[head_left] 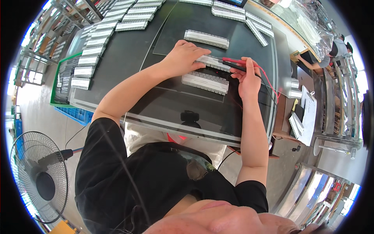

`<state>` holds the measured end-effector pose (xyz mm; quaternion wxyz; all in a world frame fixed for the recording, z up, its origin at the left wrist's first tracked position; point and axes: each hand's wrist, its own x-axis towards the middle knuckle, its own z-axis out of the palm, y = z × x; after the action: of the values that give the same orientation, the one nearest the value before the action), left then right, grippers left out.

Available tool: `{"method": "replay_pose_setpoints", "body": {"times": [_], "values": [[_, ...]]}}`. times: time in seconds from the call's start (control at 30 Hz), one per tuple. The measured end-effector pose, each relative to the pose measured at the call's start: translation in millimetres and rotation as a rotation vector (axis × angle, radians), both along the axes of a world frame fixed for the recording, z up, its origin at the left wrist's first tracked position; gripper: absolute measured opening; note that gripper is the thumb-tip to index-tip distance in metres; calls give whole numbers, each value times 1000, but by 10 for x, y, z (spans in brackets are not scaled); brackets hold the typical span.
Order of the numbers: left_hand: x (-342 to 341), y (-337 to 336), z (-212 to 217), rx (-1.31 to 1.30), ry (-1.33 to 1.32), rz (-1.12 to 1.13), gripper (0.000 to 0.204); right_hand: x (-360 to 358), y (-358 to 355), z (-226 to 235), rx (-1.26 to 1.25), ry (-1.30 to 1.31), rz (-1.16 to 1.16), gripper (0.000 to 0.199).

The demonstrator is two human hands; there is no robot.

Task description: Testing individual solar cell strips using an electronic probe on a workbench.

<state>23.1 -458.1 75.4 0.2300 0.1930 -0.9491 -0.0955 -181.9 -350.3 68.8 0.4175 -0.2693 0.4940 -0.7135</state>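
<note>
Three ridged grey-and-white strip modules lie one behind another on the black glass tabletop (159,101). My left hand (180,59) grips the left end of the middle strip (210,61) between thumb and fingers. In my right hand (248,81) are a red test probe (237,61) and a black test probe (235,66), held together like chopsticks. Their tips point left and reach the middle strip; whether they make contact is too small to tell. Behind it rests the far strip (206,39), and nearer to me the near strip (205,83). The probes' thin leads trail off right.
Rows of similar strips (98,41) line the table's left side, with more strips (230,12) at the back right. A green crate (55,87) stands at the left edge, a fan (43,179) below it. Papers (309,117) lie on the right; another person (339,48) works beyond.
</note>
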Motion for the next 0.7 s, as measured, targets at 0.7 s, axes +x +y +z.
{"method": "replay_pose_setpoints", "body": {"times": [0.7], "values": [[51,-659,-165,-110,31,235,48,0,-7,-54,-3,2,-5,26]]}}
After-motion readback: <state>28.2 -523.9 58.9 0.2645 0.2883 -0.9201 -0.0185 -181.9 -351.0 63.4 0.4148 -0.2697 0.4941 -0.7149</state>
